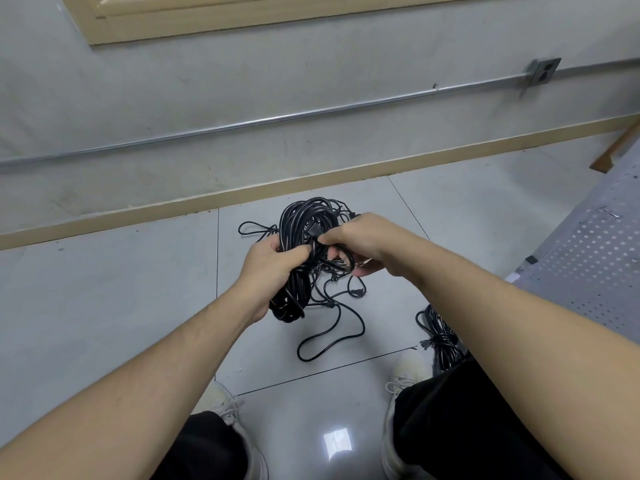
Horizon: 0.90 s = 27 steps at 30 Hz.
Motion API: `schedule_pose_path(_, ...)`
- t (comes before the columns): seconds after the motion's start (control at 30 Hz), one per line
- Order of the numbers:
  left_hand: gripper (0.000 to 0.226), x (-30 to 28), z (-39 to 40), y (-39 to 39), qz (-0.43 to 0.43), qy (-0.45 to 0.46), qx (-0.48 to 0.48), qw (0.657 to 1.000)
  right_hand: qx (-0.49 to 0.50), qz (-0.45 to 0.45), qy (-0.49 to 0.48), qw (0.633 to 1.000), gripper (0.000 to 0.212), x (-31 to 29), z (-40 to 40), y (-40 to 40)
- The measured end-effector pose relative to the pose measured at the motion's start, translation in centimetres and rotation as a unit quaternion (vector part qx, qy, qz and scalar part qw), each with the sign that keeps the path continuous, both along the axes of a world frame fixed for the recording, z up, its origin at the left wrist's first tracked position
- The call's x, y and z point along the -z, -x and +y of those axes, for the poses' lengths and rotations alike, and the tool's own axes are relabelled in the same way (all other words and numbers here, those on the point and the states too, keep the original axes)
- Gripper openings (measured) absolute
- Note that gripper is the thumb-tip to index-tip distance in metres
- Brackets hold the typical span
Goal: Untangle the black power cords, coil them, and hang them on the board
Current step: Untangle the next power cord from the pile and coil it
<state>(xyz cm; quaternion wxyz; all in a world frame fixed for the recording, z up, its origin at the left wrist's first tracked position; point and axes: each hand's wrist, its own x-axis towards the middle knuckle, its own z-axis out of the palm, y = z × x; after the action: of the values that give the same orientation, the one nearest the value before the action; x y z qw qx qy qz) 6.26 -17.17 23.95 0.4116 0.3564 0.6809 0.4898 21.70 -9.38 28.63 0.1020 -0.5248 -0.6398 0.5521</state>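
A thick coil of black power cord [298, 216] is held up above the floor tiles. My left hand [268, 268] grips the coil around its middle, and the lower loops [287, 306] hang below the fist. My right hand [360, 240] pinches strands and a plug at the coil's right side. Loose tangled cord [332, 327] trails from the bundle down to the floor. A second bundle of black cord [441, 337] lies on the floor beside my right shoe. The white perforated board [588, 258] lies at the right edge.
A grey wall with a metal conduit [242, 124] and an outlet box [542, 71] stands ahead, with a tan baseboard [207, 199] below it. A wooden piece [613, 150] leans at the far right. My two white shoes [405, 372] stand on the glossy tiles.
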Motion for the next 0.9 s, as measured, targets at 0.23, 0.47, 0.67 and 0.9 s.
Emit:
schedule_pose_path(0.23,0.011,0.5,0.2,0.5,0.122,0.004,0.068,0.99,0.051,0.029,-0.002,0.998,0.028,1.4,0.0,-0.7)
schedule_pose_path(0.47,0.009,0.6,0.6,1.0,0.078,-0.011,0.077,0.994,0.081,0.017,-0.021,0.996,0.059,2.7,0.5,0.1)
schedule_pose_path(0.67,0.029,0.5,0.4,1.4,0.074,-0.003,0.138,0.988,0.058,0.152,0.088,0.983,0.039,2.9,0.3,0.9)
schedule_pose_path(0.9,0.013,0.9,0.5,0.7,0.034,-0.016,0.149,0.988,0.137,0.152,0.012,0.979,0.023,2.9,0.0,2.3)
